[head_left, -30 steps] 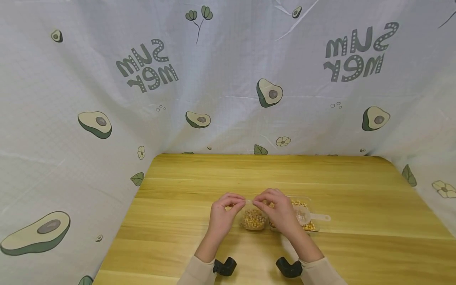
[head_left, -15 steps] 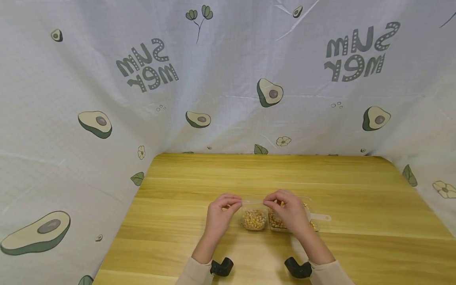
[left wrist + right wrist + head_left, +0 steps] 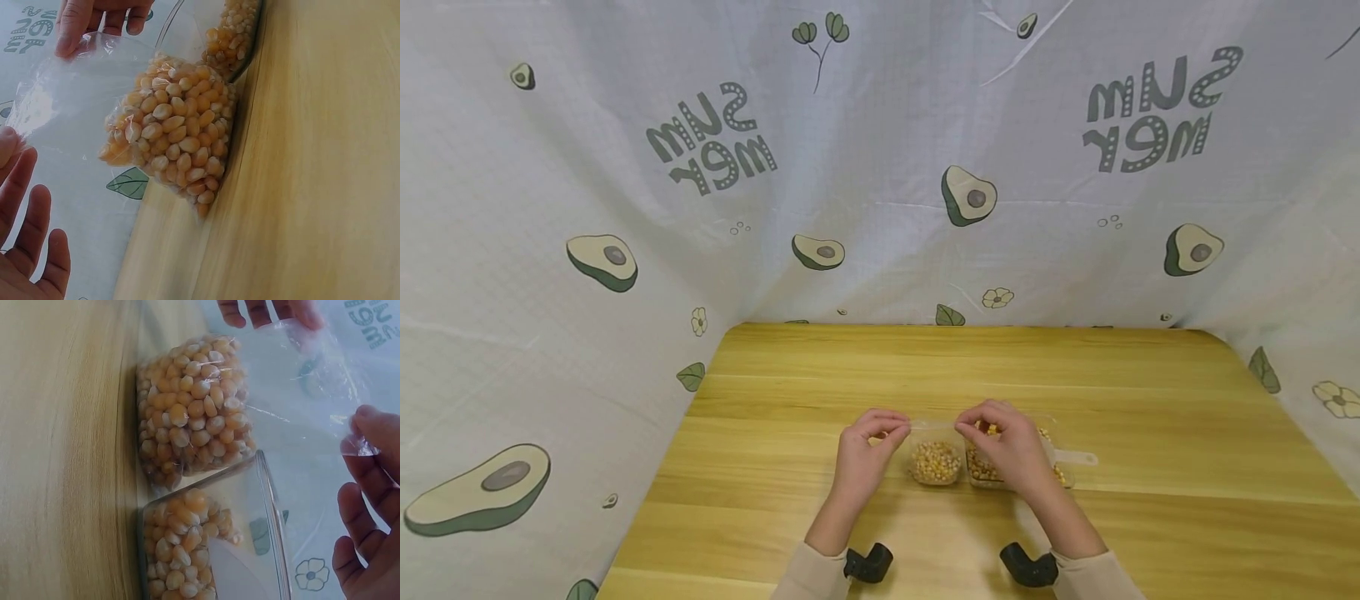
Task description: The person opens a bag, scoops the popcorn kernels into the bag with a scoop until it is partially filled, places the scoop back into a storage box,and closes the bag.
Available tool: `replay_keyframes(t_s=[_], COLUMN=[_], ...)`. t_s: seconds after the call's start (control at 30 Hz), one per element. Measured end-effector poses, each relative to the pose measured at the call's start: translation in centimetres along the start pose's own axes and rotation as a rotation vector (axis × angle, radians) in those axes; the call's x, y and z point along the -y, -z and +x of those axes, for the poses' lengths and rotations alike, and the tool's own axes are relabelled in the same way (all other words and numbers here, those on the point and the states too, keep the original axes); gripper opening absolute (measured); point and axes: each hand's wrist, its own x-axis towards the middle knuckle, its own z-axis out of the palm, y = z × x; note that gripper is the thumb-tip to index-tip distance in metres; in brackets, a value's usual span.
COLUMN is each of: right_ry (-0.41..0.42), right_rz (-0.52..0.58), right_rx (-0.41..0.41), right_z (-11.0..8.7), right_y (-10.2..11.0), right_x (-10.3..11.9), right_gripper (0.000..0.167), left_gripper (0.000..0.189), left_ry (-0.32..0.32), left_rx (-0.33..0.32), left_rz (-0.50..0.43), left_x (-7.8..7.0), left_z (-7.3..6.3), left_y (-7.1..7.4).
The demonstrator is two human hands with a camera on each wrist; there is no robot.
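Note:
A clear plastic bag [image 3: 936, 462] partly filled with corn kernels stands upright on the table, its top edge stretched between both hands. My left hand [image 3: 867, 457] pinches the bag's left top corner between thumb and forefinger, the other fingers spread loosely in the left wrist view. At the opposite corner, my right hand [image 3: 1006, 446] pinches the bag's top in the same way. The kernels [image 3: 175, 125] fill the lower part of the bag; above them the plastic is slack and see-through. Right beside the bag is a clear container [image 3: 275, 519] of corn kernels, partly covered by my right hand.
A translucent scoop [image 3: 1075, 457] lies in the container, its handle sticking out over the right rim. The wooden table [image 3: 790, 375] reaches back to a white curtain [image 3: 880, 167] printed with avocados. Black curved pieces [image 3: 870, 563] are fixed at both wrists.
My hands were close together at the middle of the bag's top; my right hand has slid right along it to the corner, my left slightly left. Over the last half second they hold still.

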Motion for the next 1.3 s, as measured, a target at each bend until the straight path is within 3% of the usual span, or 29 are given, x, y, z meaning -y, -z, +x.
replay_keyframes(t_s=[0.27,0.47,0.67,1.07,1.3], right_ry=[0.072,0.052,0.049,0.072,0.145], right_rz=[0.042,0.019,0.017,0.033,0.043], right_rx=[0.037,0.028,0.033,0.038,0.026], right_z=[0.5,0.5,0.5,0.5,0.7], right_y=[-0.8,-1.1,-1.1,-1.1,-1.4], right_x=[0.7,0.9,0.8,1.0,1.0], right_gripper=[0.014,0.017,0.016,0.015,0.016], left_gripper=[0.02,0.009,0.011,0.009,0.012], left_ry=[-0.042,-0.034,-0.058,-0.089,-0.064], left_rx=[0.021,0.054,0.106,0.083,0.094], left_rz=[-0.014,-0.031,-0.008,0.004,-0.008], left_x=[0.1,0.0,-0.4,-0.5,-0.7], left_z=[-0.1,0.1,0.5,0.5,0.4], left_y=[-0.1,-0.5,-1.2,-1.5,-1.4])
